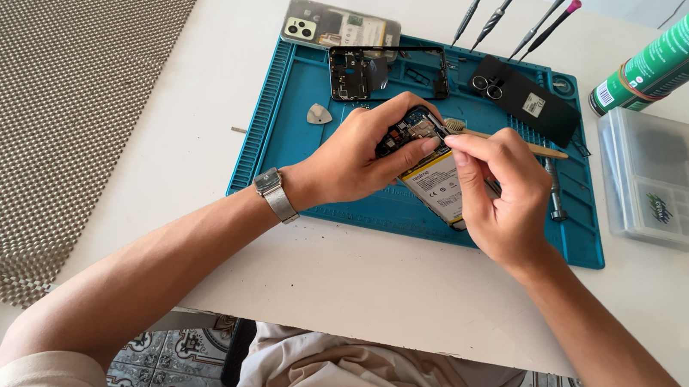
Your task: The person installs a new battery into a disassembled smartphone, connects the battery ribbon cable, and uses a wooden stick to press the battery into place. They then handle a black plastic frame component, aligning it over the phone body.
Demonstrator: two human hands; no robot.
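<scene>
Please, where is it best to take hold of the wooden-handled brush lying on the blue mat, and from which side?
Grip the brush by its bare wooden handle, coming from the right end. That end lies free on the blue mat, while the bristle end sits close behind the right hand and the opened phone.

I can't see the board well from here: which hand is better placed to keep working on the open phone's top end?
The right hand, probably. Its fingertips pinch a thin tool at the top of the open phone, while the left hand is wrapped around that phone, steadying it above the blue mat.

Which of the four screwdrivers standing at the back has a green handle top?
The second from the left; the green-capped one. Two others have grey caps, the rightmost pink.
</scene>
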